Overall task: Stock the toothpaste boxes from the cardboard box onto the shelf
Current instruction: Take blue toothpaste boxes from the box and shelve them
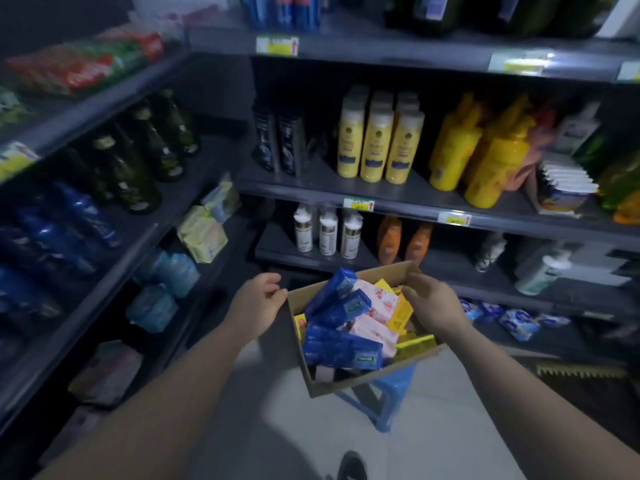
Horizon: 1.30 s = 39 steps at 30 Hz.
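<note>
Dark grey shelving (322,178) fills the back and the left side. It carries yellow-and-white bottles (377,147), dark green glass bottles (138,168) and blue packs (69,220). Below lies a pale floor (450,410).

A blue plastic stool (391,393) stands on the floor in front of the back shelves. The open cardboard box (381,370) sits on it, tilted, with its mouth toward the camera.

The left hand (258,303) is at the box's left corner. Its fingers (277,294) are curled against the rim, though the blur hides whether they actually clasp the cardboard. The right hand (427,301) grasps the box's right wall near the far corner, with the fingers (415,275) over the rim and the thumb reaching in above the contents.

The toothpaste boxes are all inside the cardboard box, piled loosely at angles. Several are blue (341,349), a few pink (374,303), and yellow ones (400,313) lie along the right side. Neither hand holds one.

The toe of a dark shoe (351,467) shows at the bottom edge.
</note>
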Tool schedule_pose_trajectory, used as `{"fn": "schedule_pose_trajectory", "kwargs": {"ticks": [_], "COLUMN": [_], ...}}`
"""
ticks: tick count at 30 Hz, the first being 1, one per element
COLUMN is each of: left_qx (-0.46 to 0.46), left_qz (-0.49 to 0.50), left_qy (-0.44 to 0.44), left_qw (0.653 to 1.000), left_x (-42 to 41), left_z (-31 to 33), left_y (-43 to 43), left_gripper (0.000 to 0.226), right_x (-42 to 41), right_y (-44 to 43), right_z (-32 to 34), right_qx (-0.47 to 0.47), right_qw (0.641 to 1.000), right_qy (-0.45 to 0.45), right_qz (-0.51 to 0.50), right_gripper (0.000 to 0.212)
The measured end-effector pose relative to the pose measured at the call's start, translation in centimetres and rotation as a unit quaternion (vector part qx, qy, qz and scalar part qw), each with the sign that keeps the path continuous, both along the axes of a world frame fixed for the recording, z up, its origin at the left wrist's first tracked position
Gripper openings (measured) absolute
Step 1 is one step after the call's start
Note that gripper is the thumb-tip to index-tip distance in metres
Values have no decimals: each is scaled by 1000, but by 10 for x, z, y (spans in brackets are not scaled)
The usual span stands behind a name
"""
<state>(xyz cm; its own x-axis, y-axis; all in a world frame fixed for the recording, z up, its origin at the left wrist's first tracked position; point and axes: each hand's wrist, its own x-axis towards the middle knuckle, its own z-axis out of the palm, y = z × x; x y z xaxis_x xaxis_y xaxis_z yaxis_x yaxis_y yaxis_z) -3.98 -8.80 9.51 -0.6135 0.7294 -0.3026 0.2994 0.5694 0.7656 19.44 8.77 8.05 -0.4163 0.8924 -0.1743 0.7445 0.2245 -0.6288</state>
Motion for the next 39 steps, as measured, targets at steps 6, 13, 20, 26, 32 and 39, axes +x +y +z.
{"fn": "schedule_pose_trajectory", "kwargs": {"ticks": [6,13,20,26,32,39], "left_qx": [-65,-113,-153,-131,-113,-130], "left_qz": [7,20,54,80,65,25], "left_qy": [-8,-37,-52,-86,-90,-65], "left_qw": [998,993,985,984,987,989], "left_x": [5,-8,-29,-43,-44,-42], "left_z": [-53,-127,-179,-220,-239,-256], "left_y": [63,95,126,134,142,161], "left_gripper": [13,17,35,21,30,41], "right_x": [4,-20,-66,-94,-82,-21], "right_y": [55,87,98,99,110,144], "right_z": [-66,-142,-204,-244,-245,-208], "right_qx": [-85,-168,-235,-242,-318,-310], "right_qw": [996,986,971,968,922,897], "right_qy": [-28,-16,36,70,217,293], "right_qz": [-20,10,16,11,-42,-119], "right_gripper": [38,44,54,49,27,13]}}
